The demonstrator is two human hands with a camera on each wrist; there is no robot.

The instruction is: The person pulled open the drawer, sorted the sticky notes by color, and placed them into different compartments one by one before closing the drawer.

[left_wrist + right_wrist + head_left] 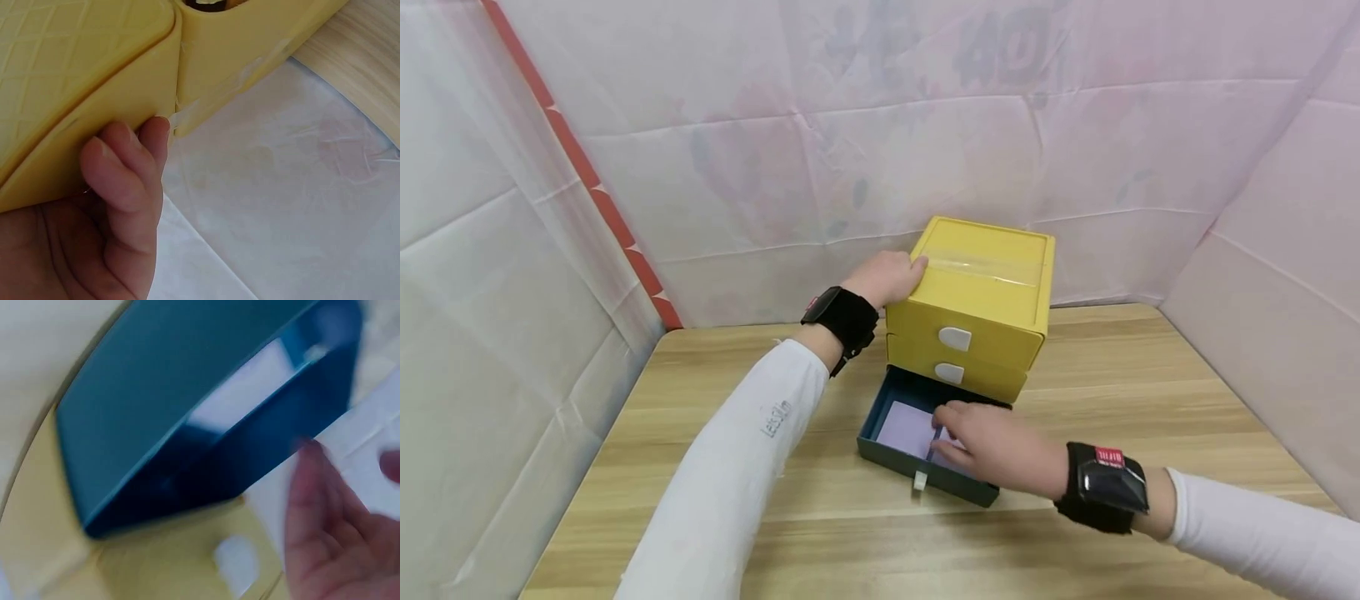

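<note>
A pale wood-grain bench point(1112, 392) fills the view, hemmed in by creased white sheeting point(775, 167) at the back and both sides, with a red strip point(587, 179) running down the left sheet. Near the back edge of the bench sits a yellow drawer unit point(973, 308) — two upper drawers closed, white tabs facing forward. The bottom one, a dark teal drawer point(880, 425), is pulled out toward the front edge and holds a pale lilac sheet point(906, 427). The left hand point(887, 277) rests on the unit's top left corner, fingers curled over its edge. The right hand point(1000, 446) is down in the open drawer — fingers on the lilac sheet, though whether they pinch it cannot be told.
</note>
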